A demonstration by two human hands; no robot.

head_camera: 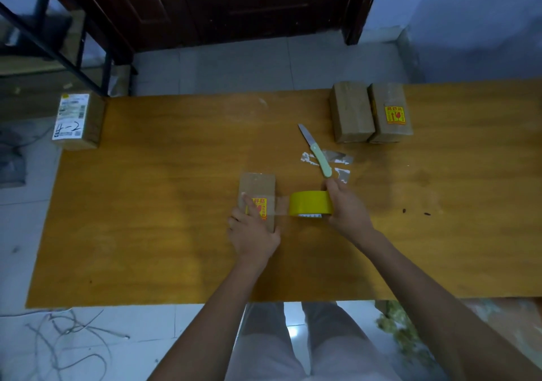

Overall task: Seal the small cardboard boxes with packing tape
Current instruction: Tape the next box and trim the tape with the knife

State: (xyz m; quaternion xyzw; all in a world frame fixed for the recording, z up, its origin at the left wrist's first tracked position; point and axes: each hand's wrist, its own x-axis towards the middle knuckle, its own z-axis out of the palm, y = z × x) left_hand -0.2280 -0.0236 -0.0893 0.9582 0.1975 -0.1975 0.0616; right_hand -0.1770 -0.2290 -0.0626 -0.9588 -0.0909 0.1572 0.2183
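Yellow tape roll (311,203) is gripped in the right hand (345,208), just right of the small box (258,197) in the middle of the wooden table (176,204). The left hand (252,234) presses flat on the box, one finger on the tape end. I think it helps to pull the clear strip tight and rub it down smooth. The box's yellow sticker (261,208) has red marks too blurry to read. A box off the table's left edge (76,121) shows handwriting like "2".

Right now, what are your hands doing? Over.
Left hand pressing box. Right hand gripping tape roll, strip stretched across. Knife nearby, clear.
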